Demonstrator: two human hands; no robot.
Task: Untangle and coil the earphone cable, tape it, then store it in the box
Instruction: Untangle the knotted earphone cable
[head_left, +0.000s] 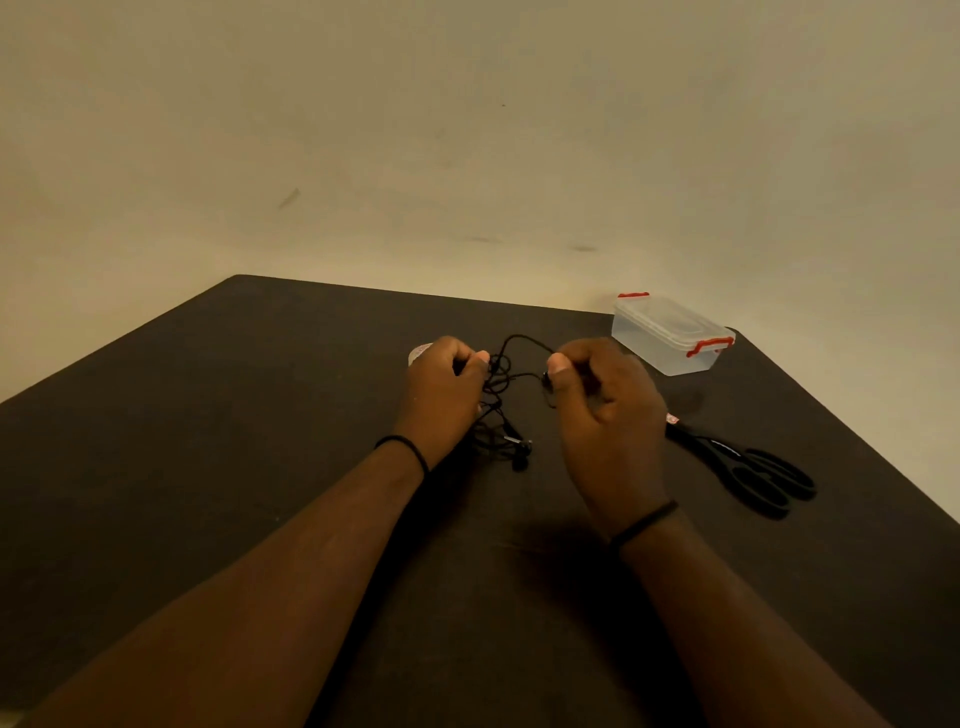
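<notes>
A tangled black earphone cable (503, 387) stretches between my two hands above the dark table. My left hand (445, 387) pinches the knotted bunch on the left. My right hand (605, 410) pinches a strand and what looks like an earbud on the right. Loose loops, the plug and another earbud (519, 451) hang down onto the table below my left hand. A clear plastic box (670, 333) with red clips and its lid on stands at the back right. A roll of tape (418, 355) peeks out behind my left hand, mostly hidden.
Black-handled scissors (748, 470) lie on the table to the right of my right hand, blades pointing toward it. The table's right edge runs close behind the box and scissors. A bare wall stands behind the table.
</notes>
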